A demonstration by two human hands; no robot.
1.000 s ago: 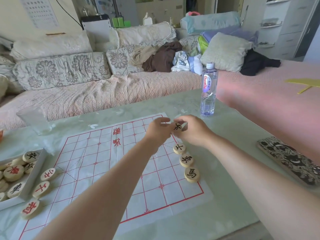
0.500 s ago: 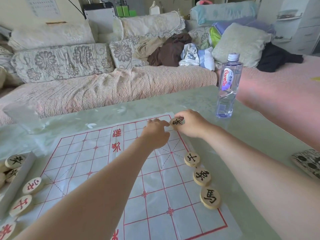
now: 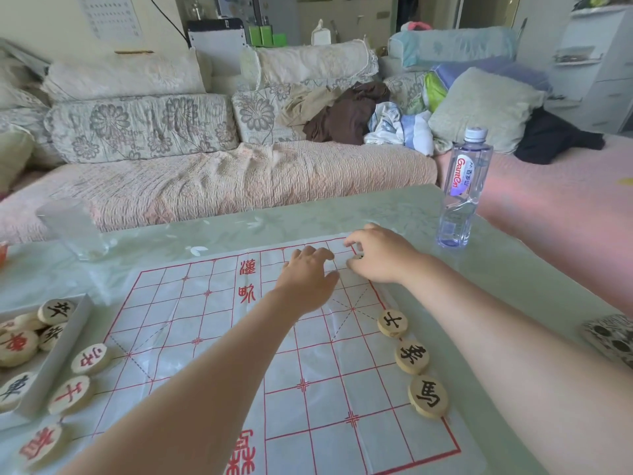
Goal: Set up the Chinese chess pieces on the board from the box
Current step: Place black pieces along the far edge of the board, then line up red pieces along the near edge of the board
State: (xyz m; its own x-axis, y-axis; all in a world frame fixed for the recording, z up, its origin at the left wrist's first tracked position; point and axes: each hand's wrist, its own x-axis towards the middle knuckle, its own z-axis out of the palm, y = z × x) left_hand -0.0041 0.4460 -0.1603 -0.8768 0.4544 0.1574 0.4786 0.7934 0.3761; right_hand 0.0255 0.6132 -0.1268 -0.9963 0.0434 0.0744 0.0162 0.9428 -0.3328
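At far right corner of board (image 3: 205,337): one wooden piece (image 3: 359,257), mostly hidden, pinched by right hand (image 3: 385,257) down at the paper. Left hand (image 3: 306,281) just beside it over the grid, fingers loosely bent, holding nothing. Right edge: three black-marked pieces (image 3: 412,356) in a row. Left: box (image 3: 54,354) with more pieces; red-marked pieces (image 3: 90,358) beside it. Water bottle (image 3: 462,190) beyond the corner.

Counted one board (image 3: 212,337) with three black-lettered pieces (image 3: 393,323) (image 3: 412,356) (image 3: 428,396) along its right edge, three red-lettered pieces (image 3: 90,358) (image 3: 70,394) (image 3: 41,443) along its left edge, and one part-hidden piece (image 3: 359,257) in the grip of the right hand (image 3: 383,255). One box (image 3: 54,354) held at least five loose pieces (image 3: 17,342); overlapped ones could not be counted. The tabletop (image 3: 376,214) also carried one water bottle (image 3: 464,186) and one clear container (image 3: 72,228).
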